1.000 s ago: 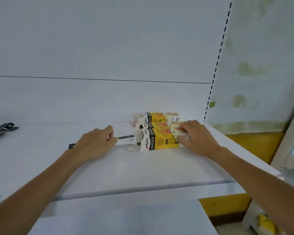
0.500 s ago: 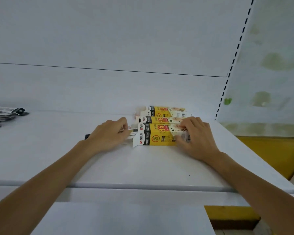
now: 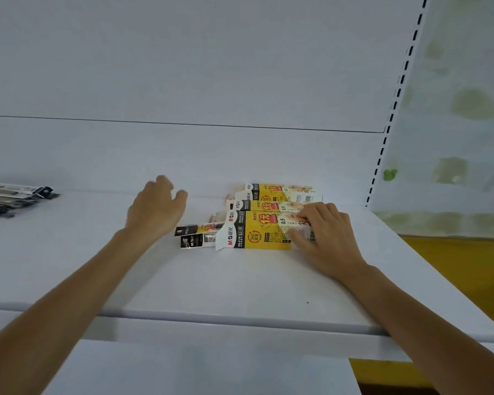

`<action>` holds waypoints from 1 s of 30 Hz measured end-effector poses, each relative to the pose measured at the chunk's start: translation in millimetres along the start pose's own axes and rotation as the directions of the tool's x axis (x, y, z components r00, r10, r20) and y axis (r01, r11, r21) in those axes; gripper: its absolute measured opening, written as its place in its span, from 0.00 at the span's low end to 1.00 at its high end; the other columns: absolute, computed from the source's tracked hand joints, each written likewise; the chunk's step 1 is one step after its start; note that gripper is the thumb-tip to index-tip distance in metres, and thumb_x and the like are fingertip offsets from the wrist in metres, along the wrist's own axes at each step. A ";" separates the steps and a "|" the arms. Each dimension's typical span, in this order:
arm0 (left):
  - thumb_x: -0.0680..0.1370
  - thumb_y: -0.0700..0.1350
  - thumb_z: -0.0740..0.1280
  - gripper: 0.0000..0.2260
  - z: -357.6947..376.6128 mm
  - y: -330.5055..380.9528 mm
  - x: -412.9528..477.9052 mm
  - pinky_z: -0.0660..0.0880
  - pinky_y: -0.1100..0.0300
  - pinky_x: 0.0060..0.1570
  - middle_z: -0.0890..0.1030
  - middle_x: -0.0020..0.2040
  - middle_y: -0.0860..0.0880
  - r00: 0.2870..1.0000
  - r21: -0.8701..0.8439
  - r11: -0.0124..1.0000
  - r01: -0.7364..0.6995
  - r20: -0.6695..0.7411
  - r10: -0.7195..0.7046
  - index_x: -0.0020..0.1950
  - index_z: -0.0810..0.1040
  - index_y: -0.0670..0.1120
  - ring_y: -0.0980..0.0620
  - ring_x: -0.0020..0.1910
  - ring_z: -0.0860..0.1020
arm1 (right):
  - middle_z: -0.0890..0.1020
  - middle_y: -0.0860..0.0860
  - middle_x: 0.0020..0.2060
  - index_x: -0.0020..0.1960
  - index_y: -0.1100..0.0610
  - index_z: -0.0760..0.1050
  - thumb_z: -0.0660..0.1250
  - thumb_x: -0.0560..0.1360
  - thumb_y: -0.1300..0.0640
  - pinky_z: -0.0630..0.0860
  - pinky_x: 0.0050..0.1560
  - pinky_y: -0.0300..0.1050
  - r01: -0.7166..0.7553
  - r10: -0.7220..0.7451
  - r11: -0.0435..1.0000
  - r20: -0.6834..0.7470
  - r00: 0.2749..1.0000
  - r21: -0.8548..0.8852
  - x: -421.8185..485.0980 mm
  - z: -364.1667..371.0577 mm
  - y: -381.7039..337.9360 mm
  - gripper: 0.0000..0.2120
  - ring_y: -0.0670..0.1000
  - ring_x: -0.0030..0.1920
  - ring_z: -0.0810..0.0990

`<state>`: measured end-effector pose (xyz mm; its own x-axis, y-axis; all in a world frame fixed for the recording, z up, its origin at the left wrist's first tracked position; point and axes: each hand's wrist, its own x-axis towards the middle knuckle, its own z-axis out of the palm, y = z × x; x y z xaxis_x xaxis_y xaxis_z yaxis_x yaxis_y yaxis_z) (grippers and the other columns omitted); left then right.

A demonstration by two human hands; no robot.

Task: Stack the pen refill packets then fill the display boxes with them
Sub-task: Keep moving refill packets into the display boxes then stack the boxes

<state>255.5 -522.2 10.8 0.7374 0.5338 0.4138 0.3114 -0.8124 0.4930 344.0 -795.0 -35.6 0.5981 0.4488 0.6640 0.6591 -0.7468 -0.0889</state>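
Left grip (image 3: 157, 213): blurred; I cannot tell my fingers apart.
Front display box (image 3: 257, 233): its right end is hidden under my right grip (image 3: 325, 238).
Refill packets (image 3: 196, 236): their right ends are hidden in the box mouth.
Rear display boxes (image 3: 274, 193): only strips show behind the front one.
Pile of packets (image 3: 9, 198): cut off by the left edge and blurred.
Small print on the boxes: too small to read.

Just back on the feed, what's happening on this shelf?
The right hand holds the nearest display box steady on the shelf. Refill packets stick out of its open left end. The left hand hovers open near them, holding nothing. Two more boxes lie behind; spare packets lie far left.
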 end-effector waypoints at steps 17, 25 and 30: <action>0.79 0.40 0.57 0.13 31.4 26.0 -30.7 0.68 0.77 0.36 0.80 0.50 0.53 0.939 -0.440 0.892 -0.102 0.254 0.233 0.58 0.78 0.47 0.57 0.49 0.76 | 0.78 0.50 0.52 0.53 0.57 0.75 0.50 0.71 0.40 0.65 0.52 0.47 -0.028 0.028 1.000 0.020 0.999 -0.004 -3.1 -3.5 -7.4 0.26 0.53 0.53 0.73; 0.80 0.49 0.57 0.16 33.3 21.3 -45.2 0.66 0.61 0.43 0.81 0.48 0.45 0.912 -0.456 0.889 0.028 0.376 0.165 0.50 0.81 0.40 0.51 0.45 0.75 | 0.77 0.50 0.53 0.54 0.56 0.75 0.49 0.70 0.40 0.66 0.53 0.47 -0.046 0.046 0.999 0.062 0.997 -0.010 -2.6 -5.6 -7.8 0.26 0.53 0.54 0.73; 0.79 0.43 0.60 0.10 33.2 25.7 -45.0 0.65 0.63 0.48 0.77 0.53 0.44 0.932 -0.324 0.926 -0.193 0.235 0.276 0.51 0.78 0.39 0.51 0.51 0.74 | 0.77 0.51 0.52 0.51 0.57 0.75 0.59 0.72 0.43 0.69 0.52 0.49 -0.070 0.067 0.997 0.070 0.995 0.037 -1.3 -10.4 -7.8 0.19 0.54 0.53 0.75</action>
<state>250.2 -574.8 -20.6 0.9142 0.2179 0.3416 -0.0476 -0.7795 0.6245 333.3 -794.9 -28.1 0.6713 0.4310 0.6030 0.6323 -0.7575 -0.1625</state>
